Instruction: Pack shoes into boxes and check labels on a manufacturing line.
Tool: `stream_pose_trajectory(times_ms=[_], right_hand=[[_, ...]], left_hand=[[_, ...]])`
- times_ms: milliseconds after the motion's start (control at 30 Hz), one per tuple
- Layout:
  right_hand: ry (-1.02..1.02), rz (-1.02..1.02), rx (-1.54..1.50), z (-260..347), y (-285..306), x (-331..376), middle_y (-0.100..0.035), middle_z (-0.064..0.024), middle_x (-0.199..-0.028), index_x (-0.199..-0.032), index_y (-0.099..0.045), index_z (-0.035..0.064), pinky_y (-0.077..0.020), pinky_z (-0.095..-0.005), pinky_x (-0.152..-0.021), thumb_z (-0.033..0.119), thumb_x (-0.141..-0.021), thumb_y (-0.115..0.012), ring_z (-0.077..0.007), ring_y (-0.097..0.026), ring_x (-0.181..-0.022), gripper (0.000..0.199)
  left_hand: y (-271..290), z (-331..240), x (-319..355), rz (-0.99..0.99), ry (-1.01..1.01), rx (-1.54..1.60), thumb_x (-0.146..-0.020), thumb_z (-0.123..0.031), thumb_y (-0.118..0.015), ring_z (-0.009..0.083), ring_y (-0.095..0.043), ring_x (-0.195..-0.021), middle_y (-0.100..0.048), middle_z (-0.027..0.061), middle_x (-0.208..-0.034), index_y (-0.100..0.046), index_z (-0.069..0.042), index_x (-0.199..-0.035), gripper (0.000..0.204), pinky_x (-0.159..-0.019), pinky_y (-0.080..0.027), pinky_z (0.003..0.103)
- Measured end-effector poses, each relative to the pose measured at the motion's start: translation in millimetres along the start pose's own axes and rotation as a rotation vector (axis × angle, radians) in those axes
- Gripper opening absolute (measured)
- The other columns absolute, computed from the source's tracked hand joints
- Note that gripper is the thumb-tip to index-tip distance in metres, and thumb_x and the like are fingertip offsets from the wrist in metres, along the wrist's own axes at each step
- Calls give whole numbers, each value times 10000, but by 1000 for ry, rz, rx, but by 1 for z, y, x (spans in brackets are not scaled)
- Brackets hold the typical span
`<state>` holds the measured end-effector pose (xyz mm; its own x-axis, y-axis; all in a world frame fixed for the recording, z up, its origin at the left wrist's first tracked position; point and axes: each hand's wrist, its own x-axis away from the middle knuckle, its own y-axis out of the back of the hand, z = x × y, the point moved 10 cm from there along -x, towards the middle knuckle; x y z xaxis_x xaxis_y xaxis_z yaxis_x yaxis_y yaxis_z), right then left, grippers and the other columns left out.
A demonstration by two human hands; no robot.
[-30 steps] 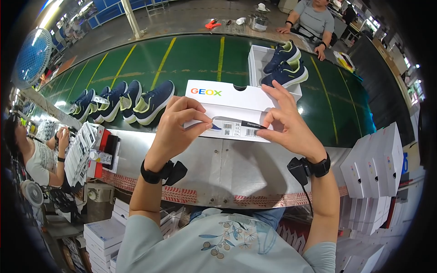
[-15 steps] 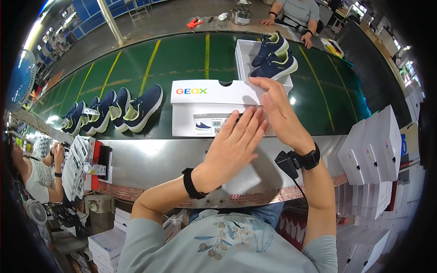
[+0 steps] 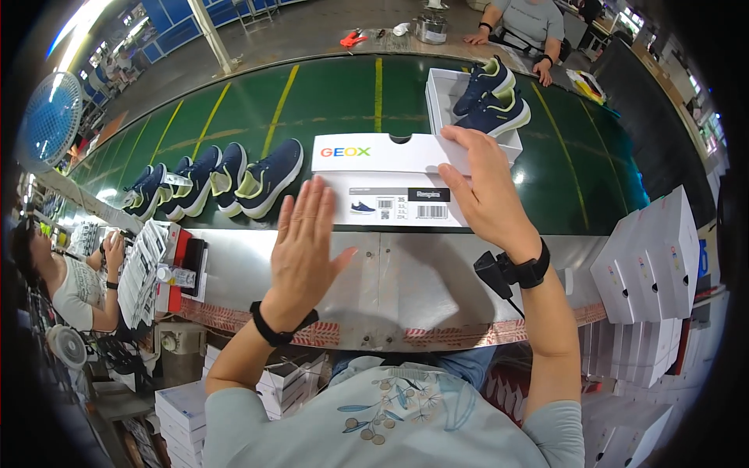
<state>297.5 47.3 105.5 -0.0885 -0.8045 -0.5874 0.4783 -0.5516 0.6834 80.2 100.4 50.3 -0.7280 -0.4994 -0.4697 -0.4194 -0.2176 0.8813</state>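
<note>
A white shoe box (image 3: 390, 170) with its lid on lies on the green conveyor belt, close to its near edge; a label with a picture of a shoe is on the front side. My left hand (image 3: 303, 253) is at the box's left front corner, fingers straight and together, palm down, holding nothing. At the right end, my right hand (image 3: 493, 187) rests against the box with fingers stretched over the lid's corner and thumb on the front. Behind stands an open white box (image 3: 439, 101) holding navy sneakers (image 3: 495, 113) with pale green linings.
Several navy sneakers (image 3: 269, 179) stand in a row at left on the belt. A metal ledge (image 3: 374, 288) runs in front of me. White boxes (image 3: 647, 257) are stacked at right, papers (image 3: 148, 273) lie at left. A co-worker (image 3: 530, 31) sits across the belt.
My left hand has moved left, off the label to the box's left corner, uncovering the label. My right hand stays at the right end. The whole view has shifted slightly.
</note>
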Motion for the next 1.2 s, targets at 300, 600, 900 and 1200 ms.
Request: stream_pose_trajectory(times_ms=[300, 600, 900, 1200], right_hand=[[162, 35, 390, 45, 9, 23, -590, -122, -1147, -1394, -533, 148, -476, -459, -948, 381, -778, -789, -317, -588, -1061, 707], [-248, -98, 599, 19, 62, 81, -590, -131, -1023, -1456, -476, 116, -528, -429, -687, 274, -881, -728, -319, -623, -818, 647], [-888, -308, -125, -42, 101, 220, -596, -155, -1159, -1449, -306, -51, -523, -312, -779, 62, -898, -682, -186, -620, -932, 676], [-1337, -721, -1232, -12, -57, 368, -595, -72, -1107, -1172, -475, 107, -634, -469, -786, 163, -1003, -608, -211, -654, -1023, 223]], left_hand=[[-50, 98, -26, -30, 267, 1200, -993, -375, -599, 330, -246, -1507, -263, 244, -1610, -209, 21, -1560, 794, -1220, -180, 422], [-27, -33, -51, -65, -17, 1396, -808, -172, -793, 281, -119, -1546, -105, 154, -1672, -139, -73, -1606, 1037, -1232, -127, 403], [-16, -4, -6, 185, -241, 653, -699, -269, -882, 364, -608, -1147, -683, 159, -979, -690, -47, -854, 331, -1014, -439, 531], [-150, 141, -77, 143, -58, 617, -771, -161, -834, 360, -598, -1165, -676, 187, -1139, -707, -14, -1020, 316, -995, -477, 417]])
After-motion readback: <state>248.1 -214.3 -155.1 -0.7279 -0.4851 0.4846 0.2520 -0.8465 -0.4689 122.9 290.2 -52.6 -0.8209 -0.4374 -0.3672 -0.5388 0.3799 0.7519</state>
